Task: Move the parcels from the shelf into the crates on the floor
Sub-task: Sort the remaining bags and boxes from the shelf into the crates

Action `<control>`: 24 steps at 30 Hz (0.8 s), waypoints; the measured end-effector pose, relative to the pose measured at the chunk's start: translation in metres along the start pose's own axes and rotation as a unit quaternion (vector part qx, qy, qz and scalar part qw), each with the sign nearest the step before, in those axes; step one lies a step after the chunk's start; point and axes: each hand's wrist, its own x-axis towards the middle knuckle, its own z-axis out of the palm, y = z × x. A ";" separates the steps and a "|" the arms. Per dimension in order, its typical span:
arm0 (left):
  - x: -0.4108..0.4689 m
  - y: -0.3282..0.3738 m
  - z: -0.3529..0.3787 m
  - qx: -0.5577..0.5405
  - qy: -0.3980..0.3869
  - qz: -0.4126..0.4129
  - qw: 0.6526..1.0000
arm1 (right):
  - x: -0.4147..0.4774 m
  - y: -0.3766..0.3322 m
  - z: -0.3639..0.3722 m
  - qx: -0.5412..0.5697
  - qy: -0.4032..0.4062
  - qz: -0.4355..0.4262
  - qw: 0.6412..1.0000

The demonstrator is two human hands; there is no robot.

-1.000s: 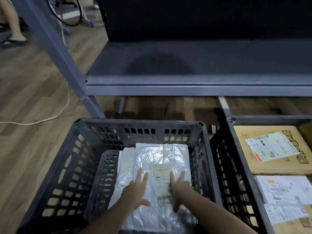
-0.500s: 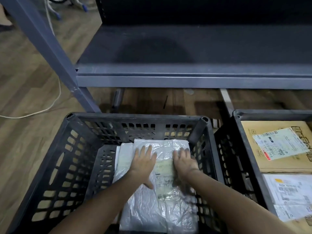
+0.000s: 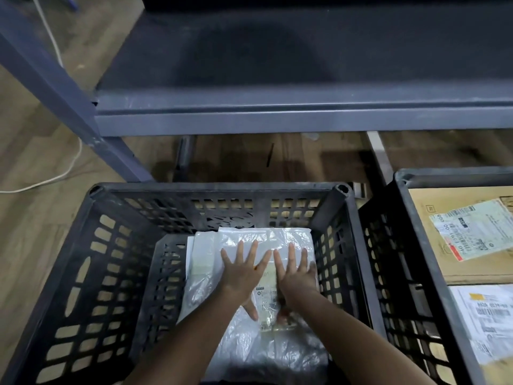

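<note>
Where the plastic-wrapped parcel [image 3: 258, 345] is lying (head view): on the bottom of the left crate [image 3: 216, 187], reaching toward its far and right walls, a printed label facing up.
Left hand [image 3: 241, 273]: resting flat on the parcel, fingers straight and spread, gripping nothing.
Right hand [image 3: 295, 276]: resting flat just beside the left hand on the same parcel, fingers straight and spread, gripping nothing.
Left crate: black, slotted, standing on the wooden floor [image 3: 33, 245] before the shelf [image 3: 305, 118].
Right crate [image 3: 458, 173]: standing just beside the left crate, holding a cardboard box [image 3: 427, 232] at its far end and a white labelled parcel [image 3: 488, 329] nearer.
Cable [image 3: 69, 168]: white, trailing over the floor left of the shelf post [image 3: 55, 87].
</note>
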 end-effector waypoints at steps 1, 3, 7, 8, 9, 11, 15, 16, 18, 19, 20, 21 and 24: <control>-0.003 -0.001 0.002 0.003 0.010 0.001 1.000 | -0.003 -0.001 0.001 -0.001 0.006 0.002 1.000; -0.010 -0.001 0.005 0.008 0.027 0.001 1.000 | -0.012 -0.003 0.002 0.000 0.016 0.002 1.000; -0.029 0.004 0.009 0.005 0.034 0.005 0.999 | -0.028 -0.006 0.006 0.014 0.018 -0.035 0.999; -0.035 0.004 0.011 0.008 0.028 0.013 0.999 | -0.033 -0.006 0.007 0.006 0.010 -0.049 0.999; -0.040 0.004 0.015 0.017 0.021 0.024 0.999 | -0.037 -0.006 0.009 -0.005 0.001 -0.061 0.998; -0.049 0.005 0.025 0.023 0.007 0.043 0.999 | -0.040 -0.004 0.017 -0.023 -0.011 -0.069 0.997; -0.054 0.010 0.041 0.002 0.014 0.044 0.999 | -0.032 -0.010 0.037 -0.074 0.000 -0.045 0.996; -0.052 0.012 0.041 0.007 0.014 0.041 0.999 | -0.029 -0.013 0.039 -0.079 0.003 -0.042 0.996; -0.048 0.013 0.042 0.017 0.003 0.037 0.999 | -0.031 -0.015 0.035 -0.101 0.006 -0.056 0.993; -0.046 0.013 0.042 0.020 -0.003 0.037 0.999 | -0.035 -0.015 0.031 -0.115 0.004 -0.069 0.991; -0.044 0.013 0.043 0.021 -0.007 0.040 0.999 | -0.040 -0.015 0.026 -0.125 0.003 -0.081 0.989; -0.043 0.012 0.044 0.022 -0.008 0.043 0.999 | -0.041 -0.014 0.025 -0.133 0.009 -0.092 0.987; -0.040 0.008 0.043 0.020 -0.009 0.049 0.999 | -0.031 -0.013 0.032 -0.171 0.023 -0.116 0.978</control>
